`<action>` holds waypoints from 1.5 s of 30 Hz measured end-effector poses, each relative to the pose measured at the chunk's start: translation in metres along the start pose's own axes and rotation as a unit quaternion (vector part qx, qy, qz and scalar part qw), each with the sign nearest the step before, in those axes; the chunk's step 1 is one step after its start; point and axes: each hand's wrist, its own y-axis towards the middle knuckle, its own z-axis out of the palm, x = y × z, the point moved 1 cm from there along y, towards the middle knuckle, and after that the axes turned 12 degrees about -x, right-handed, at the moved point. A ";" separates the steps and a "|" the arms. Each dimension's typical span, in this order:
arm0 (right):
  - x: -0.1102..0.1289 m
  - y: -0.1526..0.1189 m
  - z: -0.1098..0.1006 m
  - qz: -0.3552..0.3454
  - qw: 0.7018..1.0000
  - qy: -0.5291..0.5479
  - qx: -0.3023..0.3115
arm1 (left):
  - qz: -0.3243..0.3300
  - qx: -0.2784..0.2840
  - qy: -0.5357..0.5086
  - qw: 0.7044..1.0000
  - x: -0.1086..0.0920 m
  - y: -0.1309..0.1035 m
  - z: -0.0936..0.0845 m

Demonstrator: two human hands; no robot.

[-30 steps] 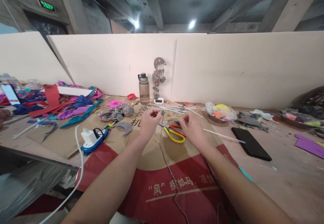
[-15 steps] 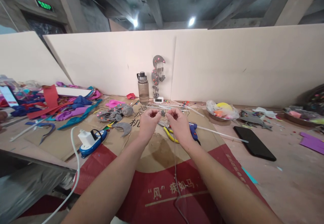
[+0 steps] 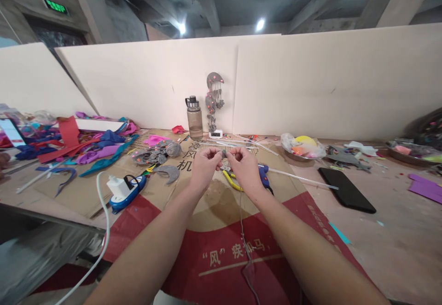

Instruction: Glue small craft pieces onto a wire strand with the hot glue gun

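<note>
My left hand [image 3: 206, 164] and my right hand [image 3: 242, 165] meet above the cardboard, fingertips pinched together on a small grey piece [image 3: 223, 153], felt-like and mostly hidden. From my right hand a thin grey string [image 3: 242, 231] hangs down over the red part of the cardboard [image 3: 186, 259]. Under the hands lie yellow-handled pliers [image 3: 230, 181], partly covered. A blue glue gun [image 3: 264, 175] with a clear glue stick [image 3: 300, 180] lies just right of my right hand. To the left are a grey felt crescent [image 3: 167, 173] and a grey yarn ball [image 3: 173, 148].
A water bottle [image 3: 194, 118], a small digital clock [image 3: 216, 134] and a grey crescent hanging ornament [image 3: 214, 95] stand by the white board. A black phone [image 3: 346, 189] and a bowl [image 3: 301, 154] are right; a blue power strip [image 3: 127, 194] and coloured cloth strips [image 3: 100, 153] left.
Both hands have come slightly closer together around the small grey piece. The hanging string has swung a little to the right, and the view has shifted slightly.
</note>
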 end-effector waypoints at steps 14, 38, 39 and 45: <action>-0.005 0.005 -0.002 0.109 0.991 0.069 0.023 | -0.137 0.108 -0.106 0.979 0.005 0.003 0.002; -0.007 -0.005 0.001 -0.037 0.998 0.020 0.052 | -0.085 0.003 -0.022 0.996 0.009 0.013 -0.005; -0.006 -0.006 0.000 -0.051 0.997 0.012 0.052 | -0.083 -0.001 -0.021 0.996 0.009 0.013 -0.006; -0.002 -0.005 -0.006 -0.109 0.993 -0.037 0.032 | -0.067 0.000 0.001 0.998 0.010 0.013 -0.005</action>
